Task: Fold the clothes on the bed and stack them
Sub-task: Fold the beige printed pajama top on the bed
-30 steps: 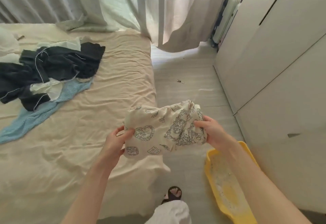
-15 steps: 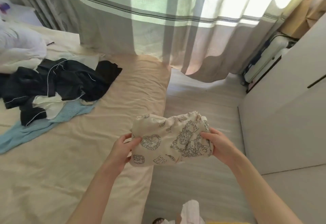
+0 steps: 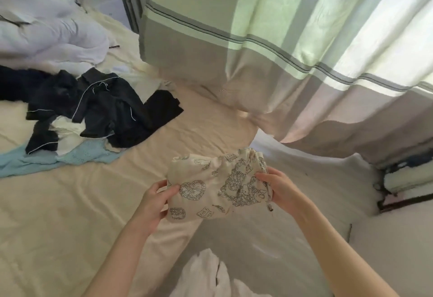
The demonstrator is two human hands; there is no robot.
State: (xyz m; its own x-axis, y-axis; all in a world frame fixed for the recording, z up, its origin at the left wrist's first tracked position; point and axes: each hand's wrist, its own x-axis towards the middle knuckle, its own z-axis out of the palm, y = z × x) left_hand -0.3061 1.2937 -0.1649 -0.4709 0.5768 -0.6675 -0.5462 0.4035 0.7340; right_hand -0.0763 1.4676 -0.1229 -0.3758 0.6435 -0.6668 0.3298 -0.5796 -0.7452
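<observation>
**Folded print garment held over the bed's corner**

Beige sheets cover the bed (image 3: 70, 214), which fills the view from nine to six o'clock; a pale curtain (image 3: 269, 50) hangs from twelve to three o'clock, its hem draping onto the mattress corner. At ten o'clock lies a loose heap of dark clothes (image 3: 98, 107) over a light blue garment (image 3: 46, 159), with a rumpled white duvet (image 3: 46, 27) beyond.

Near centre, the cream printed garment (image 3: 215, 186) is held in the air, already in a compact bundle. The left hand (image 3: 154, 203) pinches its near-left edge, thumb on top; the right hand (image 3: 278, 189) grips the gathered waistband end, where a drawstring dangles.

It looks light, soft and floppy, so it will likely sag or unfold if held at one point only; supporting both short ends, as now, seems the safest hold.

Open sheet lies at seven to eight o'clock, seemingly enough for a stack. The bed's edge runs just below the bundle toward six o'clock, so anything set too far right could slide to the floor (image 3: 293, 238).
</observation>
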